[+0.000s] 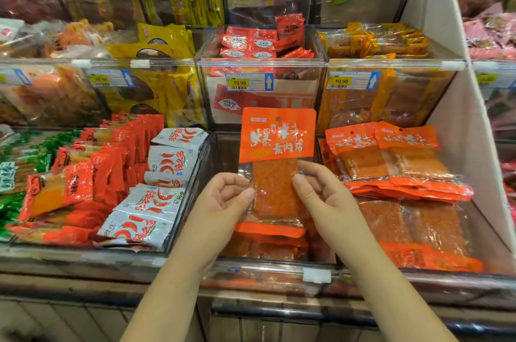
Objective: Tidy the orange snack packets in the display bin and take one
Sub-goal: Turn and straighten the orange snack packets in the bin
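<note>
The person stands at the shelf with both hands raised over the middle display bin (265, 266), a clear-walled box in the front row. Between them they hold one orange snack packet (276, 143) upright, just above the bin, its printed orange header at the top and its clear window showing the reddish strip inside.

The left hand (226, 197) pinches the packet's left edge, thumb on the front and fingers curled behind. The right hand (321, 190) grips the right edge the same way, thumb lying across the window. Both hands have firm hold of this one packet and nothing else.

Down in the bin, directly under the held packet, more orange packets (262, 249) lie flat on the bottom. In the bin to the right of it, a stack of matching packets (396, 163) lies in overlapping layers. In the bin to the left are white packets with red chillies (170, 165) printed on them. Behind the display bin and one tier higher stands another clear bin with a yellow price label (239, 82) reading 10.90 on its front wall.
</note>
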